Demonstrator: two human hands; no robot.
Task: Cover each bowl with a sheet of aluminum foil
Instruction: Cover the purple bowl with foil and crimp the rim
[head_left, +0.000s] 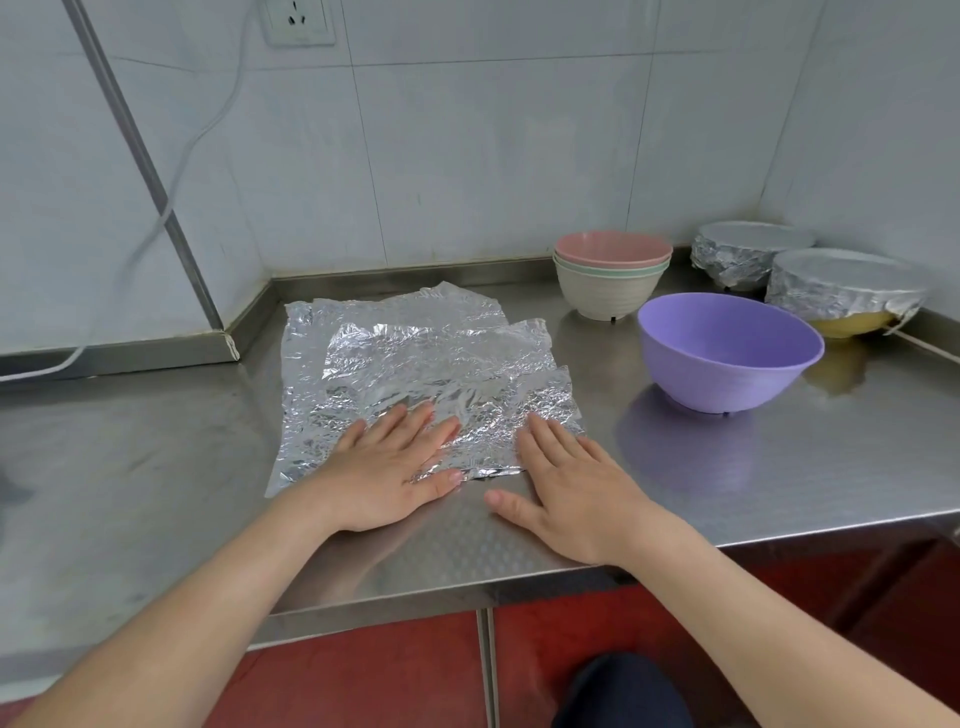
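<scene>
Several crinkled sheets of aluminum foil (415, 358) lie stacked on the steel counter (156, 467). My left hand (389, 473) lies flat on the near edge of the stack, fingers straight. My right hand (566, 488) rests flat at the stack's near right corner, fingertips on the foil. An uncovered purple bowl (727, 348) stands to the right of the foil. Behind it sits a stack of three bowls (610, 275), pink on top. Two foil-covered bowls stand at the far right: one at the back (743, 252) and a yellow one (841, 291) nearer.
Tiled walls enclose the counter at the back and left. A white cable (171, 171) hangs from a wall socket (298, 21) down to the counter's left. The counter's front edge runs just below my wrists, above a red floor (363, 670).
</scene>
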